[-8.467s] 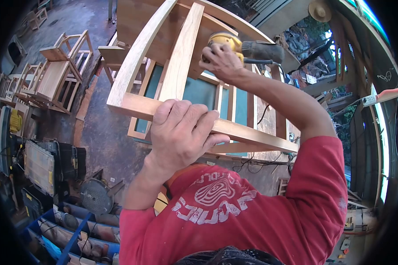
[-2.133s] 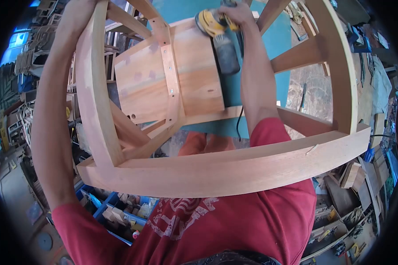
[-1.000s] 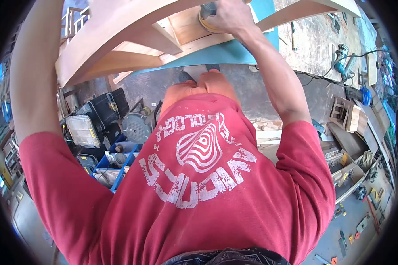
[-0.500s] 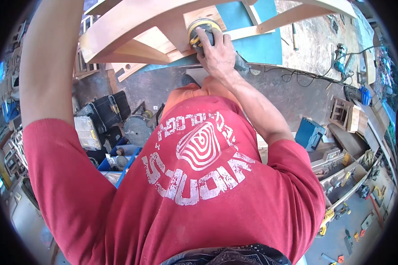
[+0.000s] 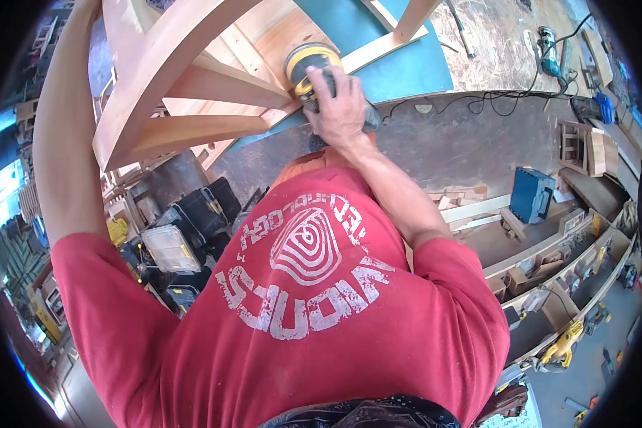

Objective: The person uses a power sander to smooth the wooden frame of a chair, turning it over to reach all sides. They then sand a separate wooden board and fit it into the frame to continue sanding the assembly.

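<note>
My right hand (image 5: pixel 341 107) grips a yellow and black sander (image 5: pixel 310 65) and presses its pad against a rail of the bare wooden chair frame (image 5: pixel 160 78). The chair lies tipped over a teal-topped bench (image 5: pixel 406 68). My left arm (image 5: pixel 60 135) reaches up along the left side of the frame, and its hand is out of the picture at the top. My red shirt fills the lower middle of the view.
Black tool cases with clear lids (image 5: pixel 185 235) sit on the floor at left. A blue case (image 5: pixel 531 194) and wood offcuts lie on shelves at right. A second power tool with a cord (image 5: pixel 549 43) rests on the dusty worktop at top right.
The sander and my right hand have slid a little down and left along the chair rail. The view has swung, so more of the shelves at right show.
</note>
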